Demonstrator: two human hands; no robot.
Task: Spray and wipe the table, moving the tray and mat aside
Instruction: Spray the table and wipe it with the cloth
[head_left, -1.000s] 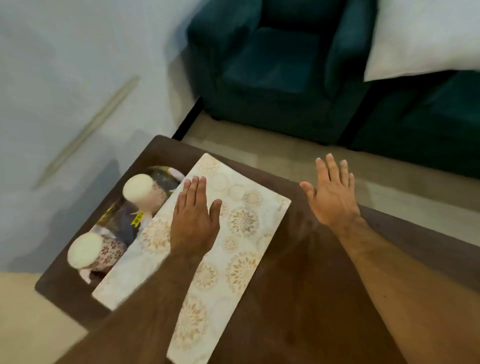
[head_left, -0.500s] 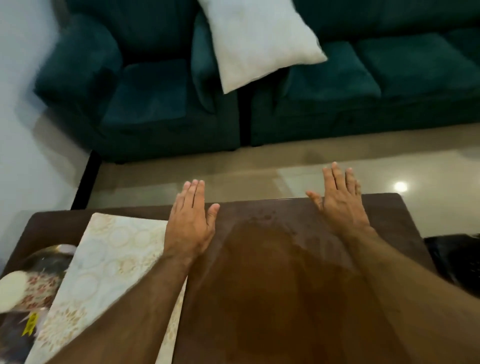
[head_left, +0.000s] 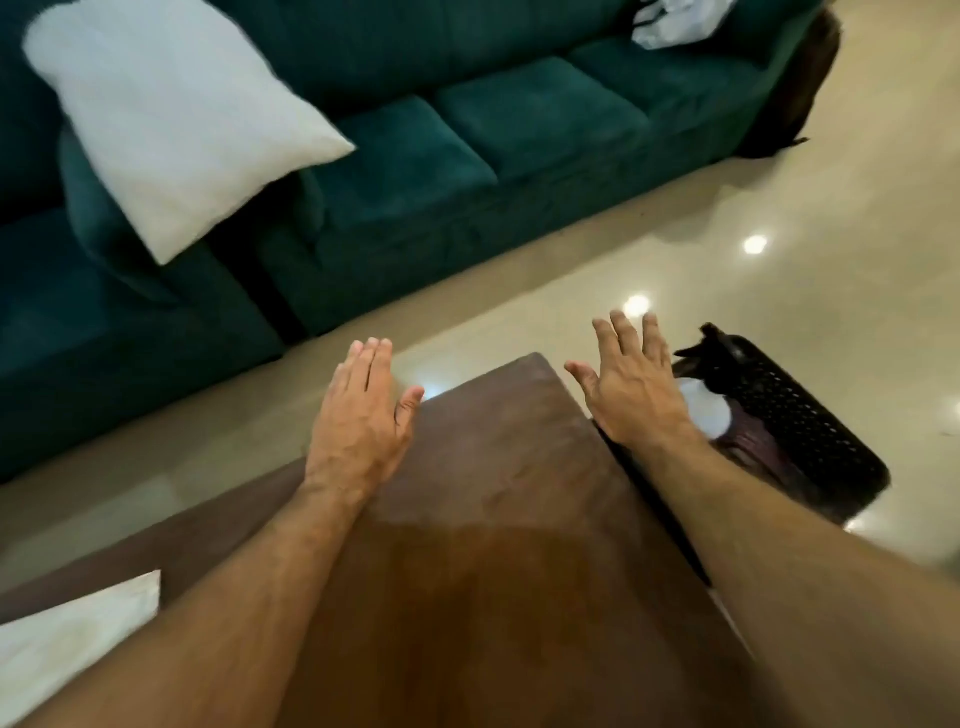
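The dark brown table (head_left: 498, 545) fills the lower middle of the view, its far right corner near the centre. My left hand (head_left: 361, 415) is flat and empty, fingers together, over the table's far edge. Past the table's right edge, my right hand (head_left: 631, 387) hovers with fingers spread and nothing in it. Only a corner of the pale patterned mat (head_left: 67, 639) shows at the lower left. The tray is out of view.
A black perforated basket (head_left: 795, 431) stands on the floor right of the table, with a white round object (head_left: 706, 410) inside. A teal sofa (head_left: 467, 140) with a white pillow (head_left: 171, 119) runs along the back. Glossy cream floor (head_left: 805, 234) lies between.
The view has swung right: tray and most of the mat left the frame, the basket came in. Both hands stay empty and moved toward the table's right end.
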